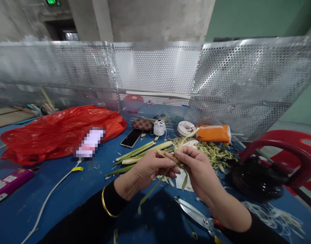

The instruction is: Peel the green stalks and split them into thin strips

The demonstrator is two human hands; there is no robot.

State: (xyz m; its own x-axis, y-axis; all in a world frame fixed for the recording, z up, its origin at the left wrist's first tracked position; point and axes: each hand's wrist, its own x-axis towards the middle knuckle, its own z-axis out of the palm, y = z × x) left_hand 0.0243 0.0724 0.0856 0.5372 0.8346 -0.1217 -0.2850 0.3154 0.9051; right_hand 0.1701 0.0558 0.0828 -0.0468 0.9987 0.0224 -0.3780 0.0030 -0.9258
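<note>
My left hand (149,166) and my right hand (199,169) meet over the middle of the blue table (76,203). Both pinch narrow, pale green leaf strips (150,197) between thumb and fingers. One strip end hangs below my left hand; another points up past my right. The exact join between the fingertips is hidden. Behind my hands lie several green leaf stalks (136,152) and a heap of leaf trimmings (213,154). Beneath the right hand is a white paper (181,180). Metal scissors (193,210) rest below it, their handles partly hidden by my right forearm.
At left are a red plastic bag (61,128), a lit phone (90,142) with a white cable (52,188), and a purple box (17,183). A dark phone (132,138), a white spool (186,128) and an orange packet (213,133) stand behind. A black kettle (257,179) is at right.
</note>
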